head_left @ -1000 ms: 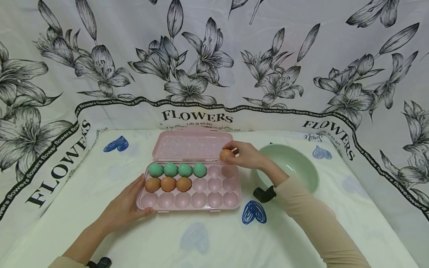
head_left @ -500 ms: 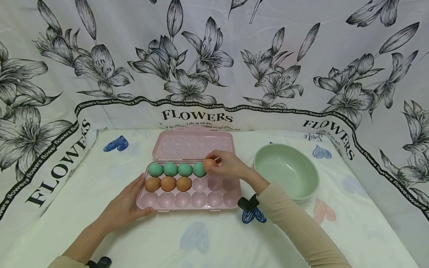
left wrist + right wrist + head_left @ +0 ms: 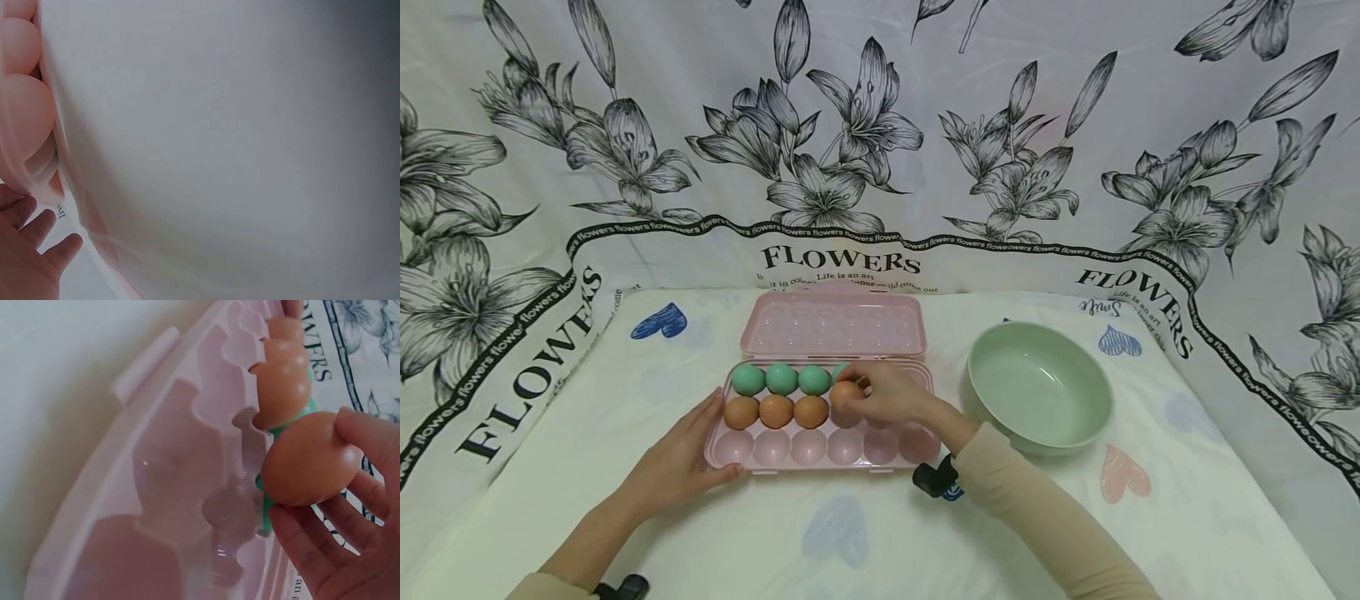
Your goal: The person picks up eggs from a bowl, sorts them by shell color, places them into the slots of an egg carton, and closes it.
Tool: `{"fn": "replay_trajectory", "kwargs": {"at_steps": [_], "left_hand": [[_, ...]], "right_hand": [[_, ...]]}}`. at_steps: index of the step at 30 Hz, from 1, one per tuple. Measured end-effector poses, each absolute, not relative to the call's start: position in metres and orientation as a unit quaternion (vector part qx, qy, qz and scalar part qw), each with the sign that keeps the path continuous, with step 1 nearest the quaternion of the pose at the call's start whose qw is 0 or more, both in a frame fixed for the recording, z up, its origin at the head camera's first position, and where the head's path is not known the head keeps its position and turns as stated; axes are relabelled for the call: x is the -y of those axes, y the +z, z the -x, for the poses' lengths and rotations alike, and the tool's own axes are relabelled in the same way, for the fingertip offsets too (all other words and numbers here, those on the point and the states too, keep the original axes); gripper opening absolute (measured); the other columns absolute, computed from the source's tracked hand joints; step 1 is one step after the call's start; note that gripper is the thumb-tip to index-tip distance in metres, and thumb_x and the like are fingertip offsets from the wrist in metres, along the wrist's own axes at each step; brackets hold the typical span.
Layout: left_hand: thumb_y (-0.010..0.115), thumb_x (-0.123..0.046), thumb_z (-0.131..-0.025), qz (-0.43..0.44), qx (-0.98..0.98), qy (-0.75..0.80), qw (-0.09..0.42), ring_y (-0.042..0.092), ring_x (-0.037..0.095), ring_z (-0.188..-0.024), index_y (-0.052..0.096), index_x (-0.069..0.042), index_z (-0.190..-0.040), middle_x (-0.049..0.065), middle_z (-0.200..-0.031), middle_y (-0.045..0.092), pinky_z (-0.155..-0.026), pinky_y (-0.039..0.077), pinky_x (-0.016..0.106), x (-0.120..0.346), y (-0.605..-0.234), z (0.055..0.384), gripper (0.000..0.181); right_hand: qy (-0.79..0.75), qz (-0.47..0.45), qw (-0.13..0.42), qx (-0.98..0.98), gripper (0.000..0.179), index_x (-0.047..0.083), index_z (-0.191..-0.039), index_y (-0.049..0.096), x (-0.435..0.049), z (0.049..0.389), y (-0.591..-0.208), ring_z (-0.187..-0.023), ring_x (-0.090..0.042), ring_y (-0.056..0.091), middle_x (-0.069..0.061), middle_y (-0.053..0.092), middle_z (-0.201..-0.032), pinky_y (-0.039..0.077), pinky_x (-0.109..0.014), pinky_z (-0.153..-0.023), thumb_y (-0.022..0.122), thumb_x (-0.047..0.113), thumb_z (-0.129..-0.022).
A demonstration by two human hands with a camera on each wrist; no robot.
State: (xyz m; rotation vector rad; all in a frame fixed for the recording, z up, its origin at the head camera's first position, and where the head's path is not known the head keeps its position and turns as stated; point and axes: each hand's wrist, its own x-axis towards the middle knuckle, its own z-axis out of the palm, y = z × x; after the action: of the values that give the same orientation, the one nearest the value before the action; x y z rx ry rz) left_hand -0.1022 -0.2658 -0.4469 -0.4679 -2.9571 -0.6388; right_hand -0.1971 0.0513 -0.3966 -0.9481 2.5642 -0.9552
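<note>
A pink egg box (image 3: 771, 450) lies open, its lid (image 3: 835, 325) folded back. Green eggs (image 3: 782, 379) sit in its far row, the rightmost partly hidden by my right hand. Three brown eggs (image 3: 777, 412) fill the left of the middle row; the near row's cups hold nothing. My right hand (image 3: 891, 393) pinches a brown egg (image 3: 312, 459) between thumb and fingers, over the middle row's fourth cup. With its fingers along the box's left side and thumb at the near left corner, my left hand (image 3: 681, 462) rests against the box. In the left wrist view its fingertips (image 3: 74, 242) are spread.
To the right of the box stands a light green bowl (image 3: 1037, 383) with nothing visible inside. A white cloth with hearts (image 3: 835, 533) covers the table. Behind it hangs a flower-printed curtain (image 3: 850, 167).
My right hand has carried the brown egg left and toward me, from above the box's far right corner to the middle row. My left hand has stayed in place.
</note>
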Motion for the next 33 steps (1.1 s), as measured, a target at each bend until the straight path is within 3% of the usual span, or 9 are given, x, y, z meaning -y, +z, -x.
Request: {"fn": "replay_trajectory", "kwargs": {"at_steps": [9, 26, 33], "left_hand": [[0.069, -0.061, -0.068, 0.153, 0.965, -0.208, 0.041, 0.033, 0.041, -0.129, 0.024, 0.0, -0.144, 0.02, -0.147, 0.029, -0.097, 0.036, 0.057, 0.2641, -0.4438, 0.1016, 0.108], [0.069, -0.061, -0.069, 0.151, 0.965, -0.21, 0.036, 0.033, 0.042, -0.13, 0.023, -0.001, -0.145, 0.02, -0.147, 0.029, -0.098, 0.035, 0.058, 0.2635, -0.4442, 0.1017, 0.108], [0.07, -0.06, -0.068, 0.153, 0.965, -0.211, 0.039, 0.033, 0.041, -0.13, 0.024, 0.0, -0.144, 0.02, -0.147, 0.029, -0.098, 0.036, 0.057, 0.2642, -0.4452, 0.1019, 0.107]], "right_hand": [[-0.314, 0.331, 0.118, -0.882, 0.038, 0.016, -0.117, 0.059, -0.0473, 0.1915, -0.4009, -0.099, -0.01, 0.057, 0.005, 0.062, -0.111, 0.047, -0.023, -0.086, 0.07, 0.024, -0.081], [-0.279, 0.339, 0.097, -0.893, 0.036, 0.016, -0.115, 0.059, -0.0453, 0.1915, -0.404, -0.093, -0.007, 0.056, 0.005, 0.063, -0.109, 0.046, -0.02, -0.082, 0.068, 0.03, -0.083], [-0.307, 0.342, 0.108, -0.882, 0.035, 0.012, -0.115, 0.059, -0.0467, 0.1915, -0.4037, -0.095, -0.008, 0.059, 0.001, 0.064, -0.109, 0.048, -0.018, -0.081, 0.068, 0.021, -0.083]]}}
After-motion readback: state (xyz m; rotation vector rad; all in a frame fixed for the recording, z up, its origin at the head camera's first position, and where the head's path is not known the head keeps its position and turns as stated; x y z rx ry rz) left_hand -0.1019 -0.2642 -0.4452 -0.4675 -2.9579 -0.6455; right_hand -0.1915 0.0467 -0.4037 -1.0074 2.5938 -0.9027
